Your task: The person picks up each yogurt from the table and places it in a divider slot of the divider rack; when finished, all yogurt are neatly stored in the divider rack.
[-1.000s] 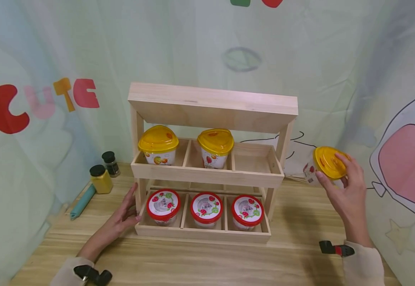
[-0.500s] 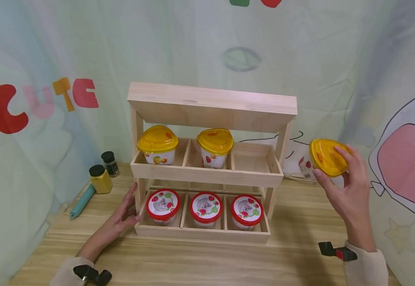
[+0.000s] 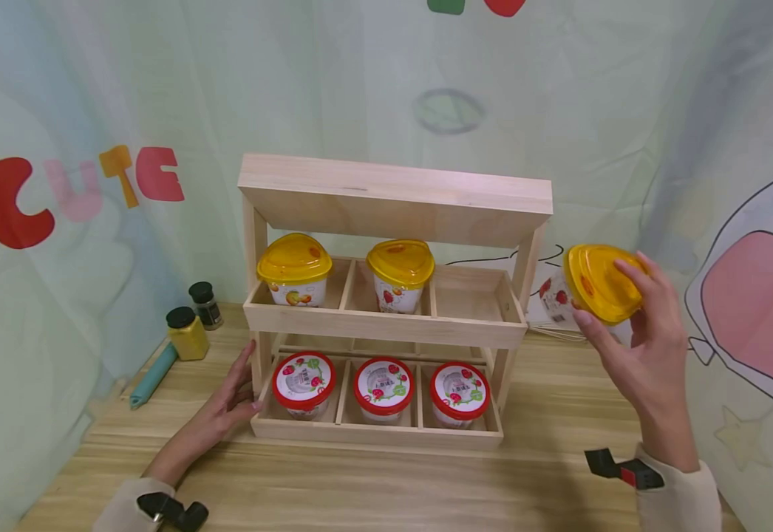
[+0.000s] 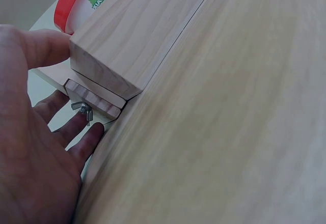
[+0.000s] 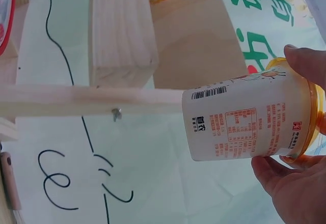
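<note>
My right hand (image 3: 649, 347) holds a white plastic cup with a yellow lid (image 3: 601, 284) in the air, right of the wooden two-tier rack (image 3: 386, 332). The cup tilts, its base toward the rack; in the right wrist view its printed side (image 5: 239, 124) shows. My left hand (image 3: 227, 403) rests against the rack's lower left end. In the left wrist view its thumb (image 4: 48, 48) touches the lower tray's corner, with the other fingers near a wing nut (image 4: 82, 108). Two yellow-lidded cups (image 3: 295, 270) stand in the upper tray's left and middle compartments; the right one is bare.
Three red-lidded tubs (image 3: 383, 388) sit in the lower tray's compartments. Left of the rack lie a black-capped yellow jar (image 3: 188, 336), a dark small jar (image 3: 206, 304) and a teal cylindrical object (image 3: 154, 375). A printed curtain (image 3: 360, 89) surrounds the wooden tabletop (image 3: 333, 488).
My right hand has lifted the yellow-lidded cup slightly and moved it left toward the rack, with the cup tilting further. The left hand and the rack have stayed in place.
</note>
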A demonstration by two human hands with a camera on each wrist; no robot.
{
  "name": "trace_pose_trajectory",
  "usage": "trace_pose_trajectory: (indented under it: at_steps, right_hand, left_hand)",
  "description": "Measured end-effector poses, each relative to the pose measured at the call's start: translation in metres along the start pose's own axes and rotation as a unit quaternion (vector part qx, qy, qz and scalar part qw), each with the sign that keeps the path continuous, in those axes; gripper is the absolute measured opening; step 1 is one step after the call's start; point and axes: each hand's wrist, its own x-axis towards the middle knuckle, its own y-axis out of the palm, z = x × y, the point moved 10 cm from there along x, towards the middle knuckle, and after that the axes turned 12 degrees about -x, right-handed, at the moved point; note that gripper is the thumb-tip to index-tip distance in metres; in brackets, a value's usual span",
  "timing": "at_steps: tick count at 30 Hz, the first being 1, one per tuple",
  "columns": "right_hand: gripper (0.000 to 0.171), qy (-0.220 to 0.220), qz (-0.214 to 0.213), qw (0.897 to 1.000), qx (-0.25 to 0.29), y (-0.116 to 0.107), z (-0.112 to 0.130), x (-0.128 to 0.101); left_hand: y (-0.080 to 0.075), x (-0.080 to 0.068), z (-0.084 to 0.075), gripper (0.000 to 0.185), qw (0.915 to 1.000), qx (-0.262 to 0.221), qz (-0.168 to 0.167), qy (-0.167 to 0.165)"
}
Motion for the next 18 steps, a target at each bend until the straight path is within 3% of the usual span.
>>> trace_pose_trajectory:
  at_steps: [7,18]
  right_hand:
    - [0.077,-0.034,0.009,0.998,0.054,0.009,0.022,0.004]
    - [0.078,-0.044,0.033,0.996,0.065,0.044,0.038,0.01]
  left_hand:
    - [0.0,0.0,0.001,0.102,1.0,0.001,0.0,-0.001]
    - [-0.001,0.001,0.004,0.103,1.0,0.004,-0.003,-0.004]
